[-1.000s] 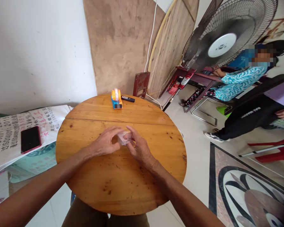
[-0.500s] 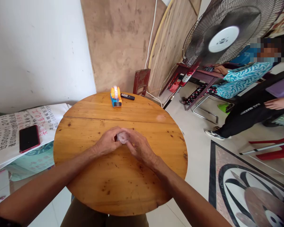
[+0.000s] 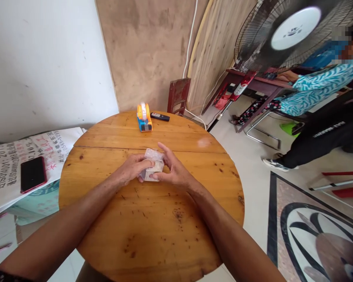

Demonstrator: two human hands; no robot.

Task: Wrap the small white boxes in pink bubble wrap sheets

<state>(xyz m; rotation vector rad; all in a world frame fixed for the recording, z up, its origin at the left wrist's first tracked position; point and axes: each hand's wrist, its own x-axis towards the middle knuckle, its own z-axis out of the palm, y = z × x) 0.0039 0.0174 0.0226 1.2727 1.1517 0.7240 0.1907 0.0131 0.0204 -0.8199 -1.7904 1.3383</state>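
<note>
A small white box (image 3: 152,173), partly covered in clear bubble wrap (image 3: 153,154), is held over the middle of the round wooden table (image 3: 129,227). My left hand (image 3: 134,167) grips its left side, thumb lying across the front and fingers partly hidden underneath. At the right side my right hand (image 3: 176,169) presses its thumb against the box's lower edge. Its index finger sticks up past the wrap, while the other fingers are mostly hidden behind the box.
An orange and blue tape dispenser (image 3: 144,117) and a black remote control (image 3: 160,116) lie at the table's far edge. Left, a phone (image 3: 33,174) rests on printed white sacking (image 3: 6,164). A standing fan (image 3: 295,29), wooden chair (image 3: 179,94) and people (image 3: 323,90) are beyond.
My hands have turned the wrapped thing and moved apart slightly, so the white box face now shows. My right index finger has lifted. The camera view has shifted a little.
</note>
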